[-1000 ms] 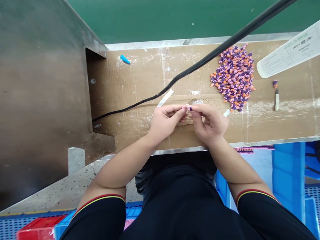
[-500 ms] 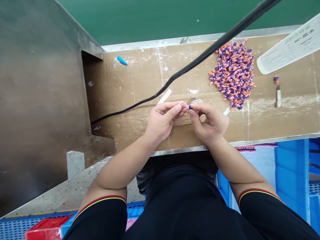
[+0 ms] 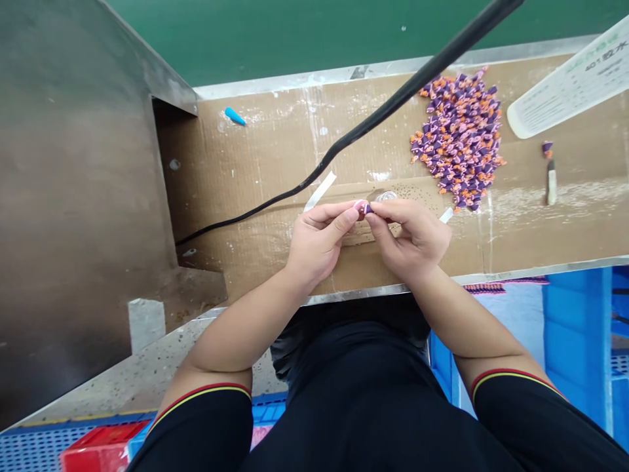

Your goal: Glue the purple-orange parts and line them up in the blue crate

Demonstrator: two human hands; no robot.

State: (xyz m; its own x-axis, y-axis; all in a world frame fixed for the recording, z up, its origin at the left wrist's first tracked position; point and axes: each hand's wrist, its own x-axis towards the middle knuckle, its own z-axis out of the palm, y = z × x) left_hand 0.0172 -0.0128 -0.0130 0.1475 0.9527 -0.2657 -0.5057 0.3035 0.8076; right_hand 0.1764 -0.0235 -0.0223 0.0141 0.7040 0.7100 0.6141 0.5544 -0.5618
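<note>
Since a moment ago, the left hand [image 3: 317, 239] and right hand [image 3: 410, 236] have closed their gap, both pinching one small purple piece [image 3: 366, 209] between fingertips.

Here we are, looking straight down on a black short-sleeved top [image 3: 354, 406], and the trim's the highlight! We've got the left sleeve [image 3: 196, 429] and the right sleeve [image 3: 521, 423] finishing in matching cuffs, each edged with a thin red stripe [image 3: 196, 384] running right beside a thin yellow stripe [image 3: 196, 389]. Past those cuffs, we see bare forearms [image 3: 240, 328], then a bare left hand [image 3: 317, 239] and a bare right hand [image 3: 413, 239]!
</note>
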